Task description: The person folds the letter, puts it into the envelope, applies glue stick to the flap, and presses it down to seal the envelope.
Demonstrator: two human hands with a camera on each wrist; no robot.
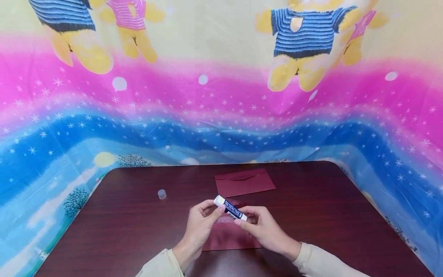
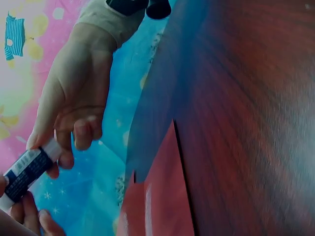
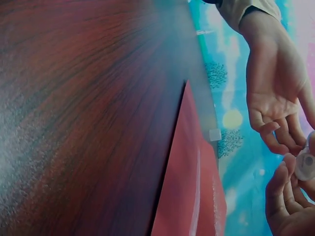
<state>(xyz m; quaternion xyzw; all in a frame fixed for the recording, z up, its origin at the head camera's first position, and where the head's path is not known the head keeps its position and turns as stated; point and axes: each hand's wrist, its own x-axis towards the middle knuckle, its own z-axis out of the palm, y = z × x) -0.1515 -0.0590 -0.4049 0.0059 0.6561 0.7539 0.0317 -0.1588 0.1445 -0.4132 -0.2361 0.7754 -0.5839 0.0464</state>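
Observation:
A white glue stick (image 1: 230, 208) with a dark blue label is held tilted between both hands, above a dark red envelope (image 1: 228, 236). My left hand (image 1: 200, 227) pinches its upper white end between thumb and fingers. At the lower end, my right hand (image 1: 268, 230) grips it between thumb and forefinger. Pale streaks of glue (image 3: 196, 196) run along the envelope near its flap fold, seen in the right wrist view. Part of this envelope is hidden under the hands in the head view.
Farther back on the dark wooden table (image 1: 121, 215) lies a second red envelope (image 1: 245, 184), its flap folded down. A small translucent cap (image 1: 162, 194) stands to the left. Behind the table hangs a colourful printed cloth (image 1: 221, 96).

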